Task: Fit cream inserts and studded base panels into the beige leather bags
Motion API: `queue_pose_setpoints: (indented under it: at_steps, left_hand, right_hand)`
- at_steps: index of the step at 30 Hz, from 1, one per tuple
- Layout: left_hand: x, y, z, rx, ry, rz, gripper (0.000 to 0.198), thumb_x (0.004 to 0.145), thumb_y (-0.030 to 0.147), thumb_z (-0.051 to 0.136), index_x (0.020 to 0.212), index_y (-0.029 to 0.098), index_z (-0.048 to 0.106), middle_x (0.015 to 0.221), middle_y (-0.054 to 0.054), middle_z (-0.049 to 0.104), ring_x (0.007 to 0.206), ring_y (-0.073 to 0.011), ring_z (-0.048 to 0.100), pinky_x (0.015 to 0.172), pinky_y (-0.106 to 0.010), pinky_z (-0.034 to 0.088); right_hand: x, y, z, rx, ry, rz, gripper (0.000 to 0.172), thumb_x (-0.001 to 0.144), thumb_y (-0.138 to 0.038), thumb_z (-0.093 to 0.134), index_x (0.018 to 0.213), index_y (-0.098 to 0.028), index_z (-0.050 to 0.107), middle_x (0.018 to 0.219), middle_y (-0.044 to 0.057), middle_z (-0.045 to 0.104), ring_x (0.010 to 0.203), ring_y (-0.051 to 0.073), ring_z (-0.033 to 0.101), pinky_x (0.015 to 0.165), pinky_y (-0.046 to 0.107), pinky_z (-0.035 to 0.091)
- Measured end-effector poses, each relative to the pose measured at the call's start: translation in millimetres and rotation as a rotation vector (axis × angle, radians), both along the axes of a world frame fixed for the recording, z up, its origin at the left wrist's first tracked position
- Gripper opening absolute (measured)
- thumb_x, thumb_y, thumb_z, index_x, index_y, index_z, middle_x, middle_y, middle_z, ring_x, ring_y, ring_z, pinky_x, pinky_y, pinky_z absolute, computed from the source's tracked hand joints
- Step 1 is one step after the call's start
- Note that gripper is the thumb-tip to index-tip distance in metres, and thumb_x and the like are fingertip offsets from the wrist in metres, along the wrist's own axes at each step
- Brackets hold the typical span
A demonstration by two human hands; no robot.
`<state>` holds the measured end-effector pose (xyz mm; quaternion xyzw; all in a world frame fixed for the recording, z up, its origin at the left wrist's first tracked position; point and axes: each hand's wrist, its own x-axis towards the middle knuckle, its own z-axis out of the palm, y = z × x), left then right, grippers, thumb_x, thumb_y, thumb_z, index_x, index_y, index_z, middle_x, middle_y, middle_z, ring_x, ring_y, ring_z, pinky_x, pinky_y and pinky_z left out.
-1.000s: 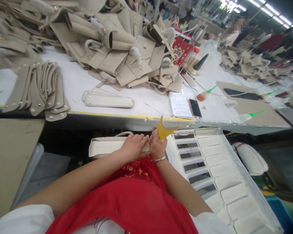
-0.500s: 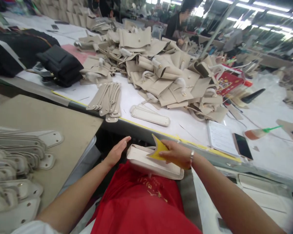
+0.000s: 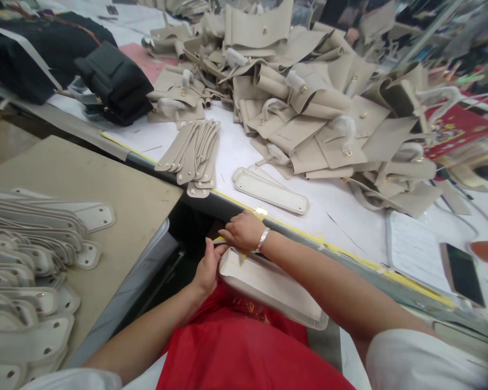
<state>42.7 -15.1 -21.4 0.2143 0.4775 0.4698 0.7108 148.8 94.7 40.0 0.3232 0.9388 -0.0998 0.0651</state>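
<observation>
A cream, boxy bag body (image 3: pixel 274 284) lies on its side across my lap, over the red apron (image 3: pixel 244 352). My left hand (image 3: pixel 207 268) is closed at its left end, thumb up, with the fingertips partly hidden behind the edge. Above that same end, my right hand (image 3: pixel 244 230) is closed on a yellow, stiff-looking sheet (image 3: pixel 243 258). Most of the sheet is covered by the hand; only small parts show around the fingers. Both hands are close together at the bag's left corner.
On the table ahead stand a heap of beige bag pieces (image 3: pixel 309 108), stacked beige straps (image 3: pixel 191 154) and pale strips (image 3: pixel 270 192). Black bags (image 3: pixel 114 81) are at left, a notebook (image 3: pixel 417 252) and phone (image 3: pixel 463 273) at right. More straps (image 3: pixel 32 244) cover the left board.
My right hand has moved left with the yellow sheet to the bag's left end. My left hand has gone from open and apart to closed at that end. The view has tilted down.
</observation>
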Motion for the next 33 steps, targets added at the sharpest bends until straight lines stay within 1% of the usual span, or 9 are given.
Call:
queue_pose_setpoints:
  at_steps: [3, 5, 10, 14, 18, 23, 28, 31, 33]
  left_hand:
    - [3, 1, 1.8, -0.070, -0.206, 0.039, 0.079, 0.079, 0.072, 0.018, 0.109, 0.012, 0.060, 0.097, -0.012, 0.068, 0.095, -0.0267, 0.061, 0.084, -0.038, 0.045]
    - [6, 0, 3.3, -0.108, -0.231, 0.091, 0.073, 0.081, 0.068, 0.025, 0.109, 0.011, 0.060, 0.097, -0.012, 0.068, 0.094, -0.0266, 0.061, 0.083, -0.038, 0.046]
    - [14, -7, 1.9, -0.135, -0.173, 0.256, 0.050, 0.084, 0.050, 0.042, 0.109, 0.010, 0.059, 0.099, -0.010, 0.067, 0.095, -0.0247, 0.061, 0.083, -0.036, 0.046]
    - [17, -16, -3.4, -0.091, -0.148, 0.291, 0.044, 0.082, 0.047, 0.049, 0.105, 0.011, 0.060, 0.097, -0.008, 0.067, 0.093, -0.0235, 0.062, 0.082, -0.035, 0.046]
    - [19, -22, -9.1, -0.057, -0.069, 0.268, 0.038, 0.084, 0.045, 0.047, 0.103, 0.014, 0.059, 0.095, -0.005, 0.067, 0.090, -0.0208, 0.061, 0.078, -0.032, 0.046]
    - [21, -23, -12.5, -0.051, 0.087, 0.225, 0.042, 0.085, 0.049, 0.042, 0.108, 0.016, 0.054, 0.098, -0.005, 0.064, 0.086, -0.0185, 0.060, 0.074, -0.030, 0.046]
    - [22, -15, -3.2, 0.031, 0.237, 0.094, 0.041, 0.087, 0.048, 0.037, 0.113, 0.018, 0.047, 0.106, -0.006, 0.060, 0.088, -0.0168, 0.058, 0.075, -0.028, 0.046]
    - [19, -10, 2.6, 0.056, 0.255, -0.019, 0.044, 0.086, 0.047, 0.039, 0.122, 0.021, 0.041, 0.108, -0.006, 0.059, 0.085, -0.0160, 0.058, 0.071, -0.026, 0.045]
    - [14, -5, 4.0, 0.072, 0.255, -0.112, 0.046, 0.085, 0.046, 0.042, 0.124, 0.022, 0.042, 0.110, -0.005, 0.059, 0.085, -0.0159, 0.058, 0.071, -0.026, 0.044]
  right_hand:
    - [0, 13, -6.5, -0.022, 0.064, 0.216, 0.050, 0.091, -0.045, 0.031, 0.076, -0.014, 0.068, 0.075, 0.010, 0.066, 0.072, 0.016, 0.057, 0.071, 0.032, 0.026]
    - [0, 18, -10.2, -0.013, 0.106, 0.302, 0.050, 0.091, -0.044, 0.031, 0.074, -0.015, 0.067, 0.074, 0.009, 0.066, 0.071, 0.015, 0.056, 0.071, 0.032, 0.025]
    - [0, 20, -17.1, -0.010, 0.203, 0.419, 0.053, 0.091, -0.045, 0.029, 0.070, -0.015, 0.066, 0.069, 0.009, 0.065, 0.067, 0.015, 0.054, 0.070, 0.032, 0.024]
    - [4, 18, -20.3, -0.026, 0.287, 0.463, 0.052, 0.090, -0.046, 0.030, 0.066, -0.015, 0.066, 0.066, 0.009, 0.064, 0.064, 0.014, 0.054, 0.070, 0.032, 0.024]
    - [13, 14, -22.9, -0.016, 0.313, 0.441, 0.053, 0.090, -0.045, 0.029, 0.066, -0.015, 0.065, 0.067, 0.008, 0.065, 0.066, 0.015, 0.054, 0.069, 0.033, 0.023]
    - [22, 6, -23.0, -0.023, 0.269, 0.353, 0.054, 0.091, -0.046, 0.028, 0.071, -0.015, 0.067, 0.070, 0.009, 0.066, 0.066, 0.016, 0.055, 0.067, 0.033, 0.022]
    - [37, -15, -22.2, -0.052, 0.225, 0.101, 0.053, 0.092, -0.046, 0.027, 0.073, -0.015, 0.066, 0.070, 0.009, 0.065, 0.065, 0.017, 0.056, 0.065, 0.033, 0.022]
    - [49, -34, -19.8, -0.030, 0.185, -0.042, 0.048, 0.092, -0.044, 0.029, 0.077, -0.016, 0.065, 0.071, 0.010, 0.065, 0.066, 0.018, 0.056, 0.063, 0.033, 0.022]
    - [54, -45, -15.1, -0.021, 0.142, -0.103, 0.045, 0.092, -0.043, 0.030, 0.080, -0.015, 0.064, 0.073, 0.010, 0.065, 0.066, 0.019, 0.057, 0.062, 0.033, 0.023]
